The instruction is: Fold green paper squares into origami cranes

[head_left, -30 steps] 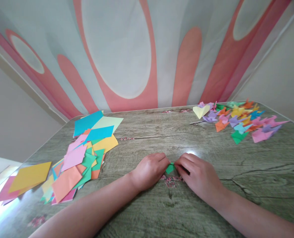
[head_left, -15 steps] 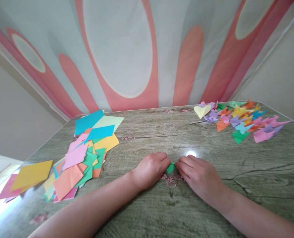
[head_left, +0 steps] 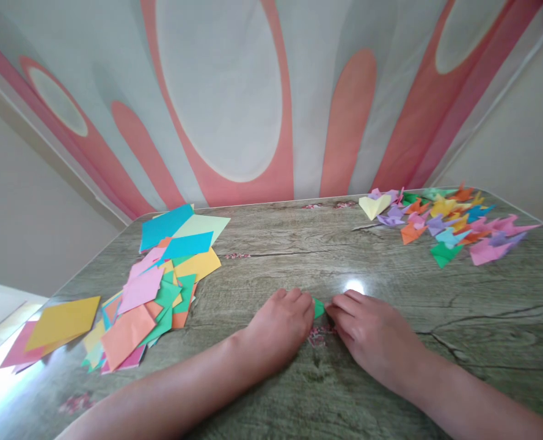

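Note:
A small piece of green folded paper (head_left: 318, 308) lies between my two hands at the middle of the wood-grain table (head_left: 280, 244). My left hand (head_left: 284, 318) is closed on its left part, with the fingers covering much of the paper. On the other side my right hand (head_left: 367, 321) has its fingers pinched together at the paper's right tip. How far the paper reaches under the left fingers is hidden.
Loose sheets of coloured paper (head_left: 140, 290) lie overlapping on the left, with a yellow sheet (head_left: 63, 321) near the left edge. Folded paper cranes (head_left: 445, 235) crowd the far right, beside a pale yellow paper heart (head_left: 374, 206). A pink-and-white patterned backdrop (head_left: 241, 189) stands behind the table.
My left hand has shifted slightly right and nearer, covering more of the green paper. Less of the paper shows now. My right hand stays at its right tip, slightly lower in view.

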Action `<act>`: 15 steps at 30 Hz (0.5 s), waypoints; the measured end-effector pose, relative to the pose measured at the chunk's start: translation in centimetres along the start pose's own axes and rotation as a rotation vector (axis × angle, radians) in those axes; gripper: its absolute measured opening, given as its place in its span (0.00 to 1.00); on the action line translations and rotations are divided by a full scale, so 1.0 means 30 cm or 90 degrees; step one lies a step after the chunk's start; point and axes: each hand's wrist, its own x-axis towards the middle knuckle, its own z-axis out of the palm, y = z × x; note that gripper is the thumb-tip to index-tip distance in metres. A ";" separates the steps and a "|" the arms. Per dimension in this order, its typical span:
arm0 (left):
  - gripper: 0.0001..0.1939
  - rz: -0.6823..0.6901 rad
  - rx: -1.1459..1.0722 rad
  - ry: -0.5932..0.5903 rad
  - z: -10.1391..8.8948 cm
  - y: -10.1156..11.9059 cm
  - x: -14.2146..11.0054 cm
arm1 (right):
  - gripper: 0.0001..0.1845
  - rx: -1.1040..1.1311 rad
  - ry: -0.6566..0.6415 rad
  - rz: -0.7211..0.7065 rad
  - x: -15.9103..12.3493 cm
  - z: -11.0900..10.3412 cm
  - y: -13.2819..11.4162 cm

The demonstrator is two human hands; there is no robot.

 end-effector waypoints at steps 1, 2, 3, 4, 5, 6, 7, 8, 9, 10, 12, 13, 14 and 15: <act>0.09 0.000 0.012 -0.005 -0.005 0.006 -0.005 | 0.09 0.024 0.014 0.007 -0.002 0.000 0.007; 0.11 0.001 0.020 -0.010 -0.009 0.010 -0.010 | 0.11 0.041 0.024 0.012 -0.004 0.002 0.014; 0.13 0.001 0.027 -0.014 -0.011 0.012 -0.014 | 0.13 0.048 0.027 0.012 -0.004 0.004 0.019; 0.14 0.001 0.033 -0.020 -0.012 0.014 -0.018 | 0.15 0.045 0.023 0.009 -0.002 0.007 0.022; 0.15 0.003 0.038 -0.024 -0.011 0.014 -0.021 | 0.16 0.035 0.013 0.004 0.001 0.010 0.023; 0.16 0.005 0.042 -0.028 -0.010 0.014 -0.023 | 0.17 0.024 0.000 0.000 0.006 0.014 0.022; 0.17 0.005 0.047 -0.028 -0.008 0.014 -0.024 | 0.17 0.013 -0.015 -0.002 0.010 0.016 0.020; 0.17 0.005 0.051 -0.027 -0.007 0.014 -0.025 | 0.16 0.003 -0.030 -0.003 0.014 0.017 0.017; 0.17 0.005 0.054 -0.025 -0.006 0.014 -0.025 | 0.15 -0.007 -0.042 -0.004 0.018 0.018 0.014; 0.17 0.005 0.056 -0.023 -0.006 0.015 -0.024 | 0.14 -0.019 -0.051 -0.006 0.021 0.016 0.012; 0.16 0.002 0.056 -0.023 -0.008 0.016 -0.022 | 0.13 -0.048 -0.059 -0.015 0.023 0.009 0.006; 0.15 0.000 0.051 -0.026 -0.010 0.017 -0.020 | 0.13 -0.064 -0.058 -0.021 0.023 0.004 0.004; 0.15 -0.004 0.048 -0.030 -0.013 0.017 -0.020 | 0.13 -0.080 -0.055 -0.026 0.023 -0.002 0.002; 0.14 -0.002 0.042 -0.035 -0.015 0.018 -0.019 | 0.12 -0.095 -0.051 -0.034 0.022 -0.008 0.000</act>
